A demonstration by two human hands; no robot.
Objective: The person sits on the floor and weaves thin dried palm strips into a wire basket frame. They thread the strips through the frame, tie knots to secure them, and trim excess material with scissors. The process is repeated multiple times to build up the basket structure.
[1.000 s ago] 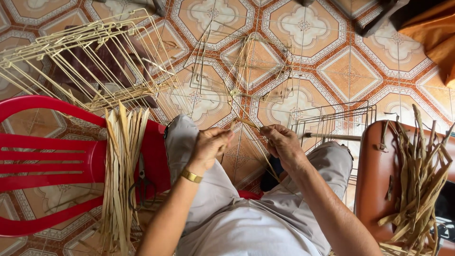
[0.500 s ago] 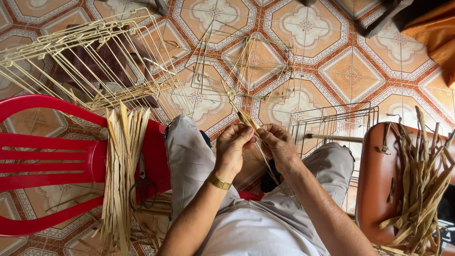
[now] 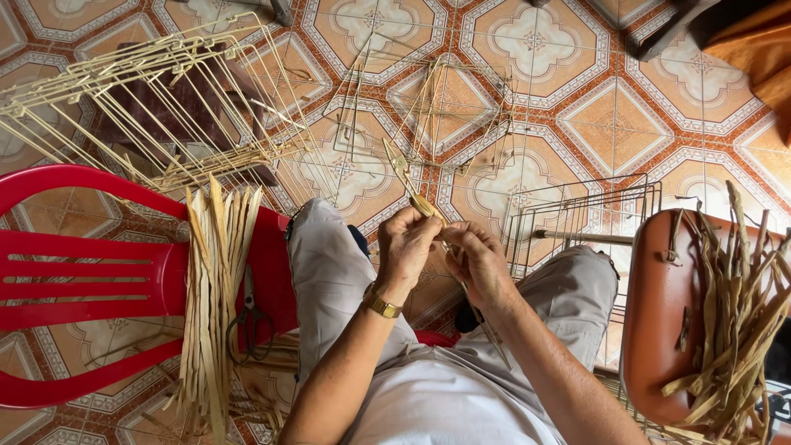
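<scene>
Above a patterned tile floor [image 3: 577, 99], over my lap, my left hand [image 3: 408, 247] and right hand [image 3: 478, 264] pinch one pale reed strip [image 3: 404, 177] between pressed fingers, winding it onto a thin wire frame [image 3: 437, 115]; I judge the wrap mid-course, needing steady tension next. A red chair [image 3: 91, 272] carries fresh strips [image 3: 216, 280] and scissors [image 3: 249, 317]; a brown stool [image 3: 659, 313] holds darker ones [image 3: 733, 313].
</scene>
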